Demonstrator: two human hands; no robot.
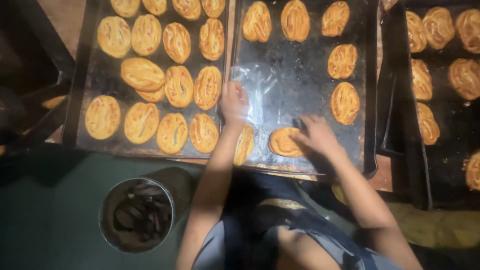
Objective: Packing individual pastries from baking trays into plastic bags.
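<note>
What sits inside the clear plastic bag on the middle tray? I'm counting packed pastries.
The clear plastic bag looks flat and see-through, showing only the dark tray. The left hand covers its near corner, so anything there stays hidden.

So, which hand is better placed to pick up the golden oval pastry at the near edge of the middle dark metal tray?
Probably the right hand: it already rests on that golden oval pastry. The left hand grips the clear plastic bag.
</note>
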